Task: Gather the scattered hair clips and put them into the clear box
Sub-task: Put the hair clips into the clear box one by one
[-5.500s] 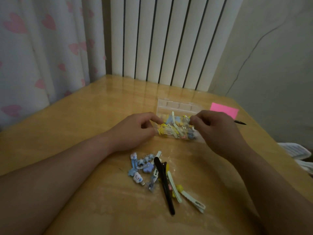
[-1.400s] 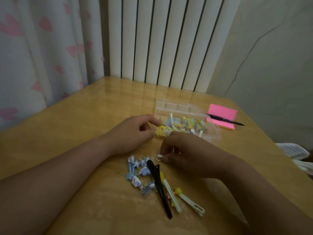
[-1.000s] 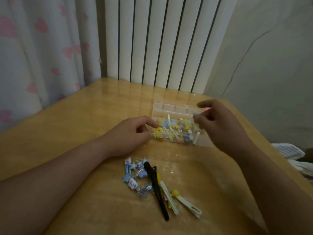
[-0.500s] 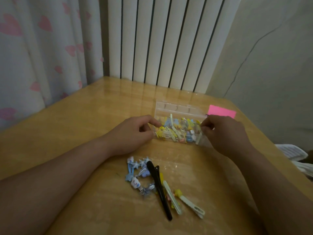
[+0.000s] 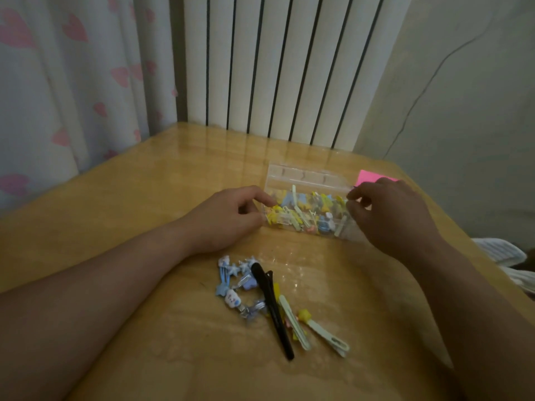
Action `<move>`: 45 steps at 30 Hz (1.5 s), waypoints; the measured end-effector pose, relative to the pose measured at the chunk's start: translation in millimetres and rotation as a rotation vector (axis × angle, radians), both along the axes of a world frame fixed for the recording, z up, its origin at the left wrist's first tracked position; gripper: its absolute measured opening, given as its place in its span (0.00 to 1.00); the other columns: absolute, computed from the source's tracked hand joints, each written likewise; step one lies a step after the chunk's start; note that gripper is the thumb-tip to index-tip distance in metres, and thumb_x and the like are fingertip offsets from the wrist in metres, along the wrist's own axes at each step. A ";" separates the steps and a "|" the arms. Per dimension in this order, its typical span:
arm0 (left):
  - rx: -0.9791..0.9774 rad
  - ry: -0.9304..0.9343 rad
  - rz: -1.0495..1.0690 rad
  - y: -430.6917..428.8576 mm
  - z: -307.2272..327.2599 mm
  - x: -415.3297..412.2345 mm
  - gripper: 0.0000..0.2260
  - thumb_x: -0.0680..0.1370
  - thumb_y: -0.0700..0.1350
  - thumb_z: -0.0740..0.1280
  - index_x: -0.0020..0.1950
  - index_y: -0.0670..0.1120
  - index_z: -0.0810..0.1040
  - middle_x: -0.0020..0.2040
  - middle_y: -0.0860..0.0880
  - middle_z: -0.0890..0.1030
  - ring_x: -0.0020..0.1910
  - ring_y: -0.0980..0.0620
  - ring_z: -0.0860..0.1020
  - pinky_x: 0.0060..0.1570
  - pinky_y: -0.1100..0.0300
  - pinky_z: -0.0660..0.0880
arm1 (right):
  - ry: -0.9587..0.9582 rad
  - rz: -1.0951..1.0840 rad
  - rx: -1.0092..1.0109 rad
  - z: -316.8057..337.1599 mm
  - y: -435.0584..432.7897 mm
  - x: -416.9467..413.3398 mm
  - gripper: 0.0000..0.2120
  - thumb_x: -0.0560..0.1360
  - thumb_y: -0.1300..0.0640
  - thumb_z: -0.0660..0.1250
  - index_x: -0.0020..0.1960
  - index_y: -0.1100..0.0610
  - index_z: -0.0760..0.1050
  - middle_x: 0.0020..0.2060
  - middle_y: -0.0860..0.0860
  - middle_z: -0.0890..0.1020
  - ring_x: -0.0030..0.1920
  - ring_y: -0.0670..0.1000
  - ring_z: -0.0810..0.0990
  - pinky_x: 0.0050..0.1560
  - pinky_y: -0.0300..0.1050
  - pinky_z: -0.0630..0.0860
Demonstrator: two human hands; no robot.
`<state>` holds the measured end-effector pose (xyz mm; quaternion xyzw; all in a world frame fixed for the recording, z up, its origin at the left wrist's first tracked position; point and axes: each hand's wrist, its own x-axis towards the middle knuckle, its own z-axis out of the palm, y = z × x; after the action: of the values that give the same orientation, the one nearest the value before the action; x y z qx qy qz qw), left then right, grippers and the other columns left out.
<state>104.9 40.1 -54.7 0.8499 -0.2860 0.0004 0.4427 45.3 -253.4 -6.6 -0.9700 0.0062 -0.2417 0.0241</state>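
The clear box (image 5: 307,180) sits mid-table, its tray filled with several yellow, blue and white hair clips (image 5: 304,212). My left hand (image 5: 228,218) pinches the box's left end between thumb and forefinger. Over at the right end, my right hand (image 5: 390,218) curls its thumb and forefinger round the box wall. Nearer to me lies a loose pile of clips: a long black clip (image 5: 272,308), several small blue ones (image 5: 231,282), a pale green clip (image 5: 293,322) and a yellow-star clip (image 5: 324,332).
A pink sticky-note pad (image 5: 370,177) lies just behind my right hand. A white ribbed radiator (image 5: 275,68) and a heart-print curtain (image 5: 72,82) back the wooden table (image 5: 144,183). White cloth (image 5: 503,253) lies beyond the table's right edge.
My right hand took a small white clip from the pile, carried it up over the box, then settled at the box's right end. My left hand stayed on the left end.
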 end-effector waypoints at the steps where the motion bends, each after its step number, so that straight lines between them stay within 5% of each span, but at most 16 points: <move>1: 0.000 -0.001 -0.002 0.2 0.0 0.0 0.12 0.83 0.47 0.69 0.63 0.61 0.82 0.46 0.52 0.84 0.46 0.55 0.81 0.49 0.57 0.76 | 0.022 0.067 0.085 6.2 5.0 -5.2 0.07 0.81 0.48 0.68 0.54 0.48 0.84 0.46 0.46 0.83 0.45 0.47 0.78 0.44 0.45 0.74; 4: 0.003 -0.007 -0.001 0.5 0.5 -0.4 0.12 0.83 0.47 0.69 0.63 0.61 0.82 0.46 0.53 0.85 0.47 0.54 0.81 0.51 0.55 0.77 | 0.321 0.312 0.307 28.4 24.0 -26.1 0.04 0.80 0.48 0.71 0.48 0.47 0.82 0.40 0.43 0.83 0.40 0.42 0.80 0.40 0.37 0.72; 8: 0.010 -0.019 -0.005 0.9 1.5 -1.4 0.12 0.83 0.47 0.69 0.64 0.60 0.81 0.47 0.52 0.85 0.49 0.53 0.81 0.55 0.51 0.78 | 0.952 0.484 0.189 44.3 50.0 -47.5 0.04 0.78 0.46 0.74 0.52 0.43 0.82 0.42 0.37 0.83 0.42 0.36 0.81 0.42 0.32 0.73; 12: 0.010 -0.012 -0.010 1.1 2.8 -1.9 0.12 0.83 0.47 0.70 0.64 0.59 0.82 0.47 0.51 0.85 0.48 0.51 0.81 0.55 0.50 0.77 | 1.086 0.487 0.130 36.4 67.2 -50.6 0.13 0.72 0.42 0.78 0.54 0.42 0.80 0.43 0.39 0.83 0.40 0.36 0.79 0.41 0.35 0.74; 21: 0.027 -0.012 0.015 -0.1 7.1 -6.0 0.12 0.82 0.46 0.70 0.63 0.60 0.82 0.46 0.51 0.85 0.45 0.55 0.80 0.49 0.54 0.75 | 0.987 0.481 0.087 32.0 68.2 -49.2 0.08 0.78 0.49 0.75 0.55 0.45 0.80 0.43 0.41 0.80 0.39 0.34 0.77 0.35 0.28 0.72; 26: 0.037 -0.019 0.024 -0.9 8.3 -8.6 0.11 0.82 0.46 0.70 0.63 0.60 0.82 0.46 0.50 0.85 0.49 0.50 0.82 0.58 0.47 0.77 | 0.816 0.427 0.053 28.0 62.2 -44.7 0.04 0.78 0.53 0.72 0.52 0.47 0.79 0.45 0.44 0.80 0.43 0.43 0.78 0.43 0.41 0.75; 31: 0.039 -0.012 0.016 0.0 7.8 -7.0 0.12 0.82 0.46 0.70 0.62 0.61 0.82 0.47 0.49 0.85 0.49 0.49 0.82 0.58 0.45 0.77 | 0.229 0.388 0.562 32.1 29.6 -29.4 0.03 0.79 0.58 0.70 0.52 0.53 0.80 0.39 0.44 0.79 0.34 0.36 0.76 0.35 0.30 0.71; 34: 0.038 -0.008 0.016 -0.6 7.1 -7.3 0.12 0.82 0.45 0.70 0.62 0.61 0.82 0.47 0.49 0.84 0.49 0.48 0.82 0.58 0.43 0.77 | -0.098 0.150 0.585 23.4 1.8 -16.6 0.02 0.79 0.56 0.71 0.51 0.51 0.79 0.39 0.44 0.80 0.36 0.41 0.77 0.35 0.34 0.69; 45: 0.017 0.002 0.010 0.5 5.7 -5.7 0.13 0.83 0.44 0.70 0.62 0.61 0.82 0.47 0.47 0.84 0.47 0.48 0.81 0.56 0.46 0.77 | 0.012 0.000 0.245 4.5 -18.5 -7.4 0.05 0.78 0.50 0.73 0.50 0.46 0.77 0.40 0.41 0.79 0.42 0.48 0.79 0.43 0.49 0.81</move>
<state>99.3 40.6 -48.9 0.8550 -0.2811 -0.0004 0.4358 37.9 -271.9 -2.1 -0.9612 0.0360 -0.2335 0.1426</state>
